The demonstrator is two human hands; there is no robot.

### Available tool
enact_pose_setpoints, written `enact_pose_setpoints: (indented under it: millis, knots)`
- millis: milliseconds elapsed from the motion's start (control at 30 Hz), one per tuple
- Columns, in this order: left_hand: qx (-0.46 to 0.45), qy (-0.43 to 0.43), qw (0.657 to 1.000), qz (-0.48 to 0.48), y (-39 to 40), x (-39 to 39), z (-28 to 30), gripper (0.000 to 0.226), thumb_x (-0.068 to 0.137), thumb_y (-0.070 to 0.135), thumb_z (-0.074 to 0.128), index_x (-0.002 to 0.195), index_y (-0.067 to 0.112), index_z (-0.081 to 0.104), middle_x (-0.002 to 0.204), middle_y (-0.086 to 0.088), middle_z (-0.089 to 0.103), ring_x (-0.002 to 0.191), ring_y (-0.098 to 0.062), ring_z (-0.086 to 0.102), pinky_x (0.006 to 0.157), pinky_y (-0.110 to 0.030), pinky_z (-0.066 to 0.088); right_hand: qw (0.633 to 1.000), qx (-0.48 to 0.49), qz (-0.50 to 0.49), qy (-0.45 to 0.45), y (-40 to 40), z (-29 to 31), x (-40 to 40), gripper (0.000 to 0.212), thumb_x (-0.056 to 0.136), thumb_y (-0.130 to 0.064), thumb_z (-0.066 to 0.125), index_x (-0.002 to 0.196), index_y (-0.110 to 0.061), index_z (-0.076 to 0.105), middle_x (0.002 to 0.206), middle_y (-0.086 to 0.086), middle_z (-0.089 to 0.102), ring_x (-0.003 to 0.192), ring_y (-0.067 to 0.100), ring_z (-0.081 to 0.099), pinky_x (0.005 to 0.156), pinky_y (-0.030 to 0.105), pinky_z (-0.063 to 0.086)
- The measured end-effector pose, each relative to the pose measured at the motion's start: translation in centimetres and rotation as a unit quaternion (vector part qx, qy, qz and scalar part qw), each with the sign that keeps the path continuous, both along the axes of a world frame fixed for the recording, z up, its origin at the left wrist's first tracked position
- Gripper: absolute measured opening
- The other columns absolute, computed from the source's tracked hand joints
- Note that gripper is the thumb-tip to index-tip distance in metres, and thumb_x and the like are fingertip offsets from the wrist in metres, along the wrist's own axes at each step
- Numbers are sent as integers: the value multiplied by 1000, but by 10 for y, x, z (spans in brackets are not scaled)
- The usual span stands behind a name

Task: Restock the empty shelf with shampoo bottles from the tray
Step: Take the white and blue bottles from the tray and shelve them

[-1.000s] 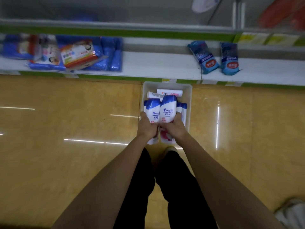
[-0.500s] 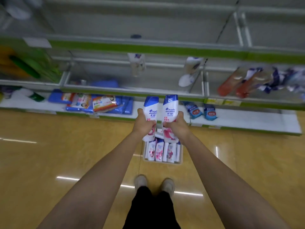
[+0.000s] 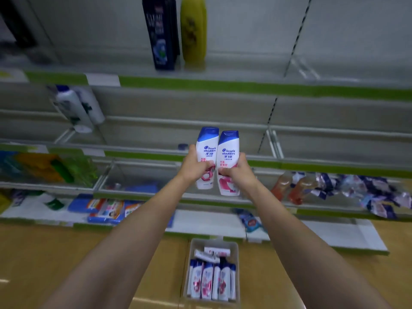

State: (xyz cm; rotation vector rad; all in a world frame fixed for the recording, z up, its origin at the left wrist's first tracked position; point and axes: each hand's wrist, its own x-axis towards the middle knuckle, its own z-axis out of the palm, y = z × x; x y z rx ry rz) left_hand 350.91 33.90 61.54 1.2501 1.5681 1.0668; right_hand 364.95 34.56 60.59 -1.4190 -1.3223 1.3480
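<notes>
Both arms out, center frame. Left hand (image 3: 196, 167) wraps fingers round the lower half of one shampoo bottle (image 3: 207, 157); right hand (image 3: 237, 170) grips a second bottle (image 3: 229, 162) same way. Bottles upright, blue caps up, side by side & just about touching, w/ white bodies & pink lower labels. They're held in front of the green-edged shelf (image 3: 256, 139) at mid frame, bare around that spot. Tray (image 3: 236, 264) sits on the tan floor (image 3: 66, 253), bottom center, more bottles (image 3: 210, 279) of the same kind packed in a row inside, plus a couple of white tubes at its far end. Top center: dark bottle (image 3: 161, 34) & yellow bottle (image 3: 193, 30) on the upper shelf. Left, mid-height: white bottles (image 3: 77, 107), blurred. Right: orange bottles (image 3: 289, 186) & a heap of blue-white packets (image 3: 367, 192).
</notes>
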Motion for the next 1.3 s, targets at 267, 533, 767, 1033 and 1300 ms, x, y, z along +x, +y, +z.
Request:
enact_pose_setpoints:
  millis: [267, 533, 767, 1033, 1300]
  knots:
    - [101, 13, 995, 6, 9, 4, 111, 41, 79, -5, 65, 105, 11, 38, 89, 3, 55, 84, -13, 55, 66, -21, 47, 995, 93, 20, 19, 25, 100, 6, 42, 81, 8, 61, 108, -7, 34, 98, 6, 57, 82, 15, 58, 70, 32, 52]
    - [168, -36, 985, 13, 40, 7, 178, 39, 81, -9, 61, 107, 9, 38, 101, -6, 55, 92, -19, 57, 67, -22, 49, 988, 154, 17, 25, 64, 168, 5, 44, 79, 5, 65, 111, -7, 36, 101, 7, 60, 86, 18, 61, 73, 32, 55]
    - [210, -44, 977, -2, 113, -1, 208, 43, 80, -3, 66, 114, 8, 43, 113, -11, 61, 95, -19, 59, 89, -39, 51, 978, 205, -21, 38, 119, 211, 2, 40, 83, 9, 59, 107, -7, 32, 91, 0, 53, 75, 9, 55, 58, 20, 45]
    - [184, -70, 980, -36, 199, 3, 195, 45, 84, 1, 64, 123, 9, 41, 113, -11, 61, 99, -23, 61, 85, -36, 52, 978, 185, -54, 85, 189, 206, 0, 43, 84, 12, 57, 111, -11, 33, 100, 8, 55, 76, 14, 56, 47, 14, 47]
    - [163, -65, 984, -19, 262, 11, 184, 46, 87, 4, 59, 128, 12, 40, 120, -13, 60, 107, -27, 59, 89, -39, 52, 980, 182, -24, 71, 242, 195, -4, 35, 86, 17, 47, 97, -13, 33, 95, 7, 53, 85, 19, 55, 65, 28, 51]
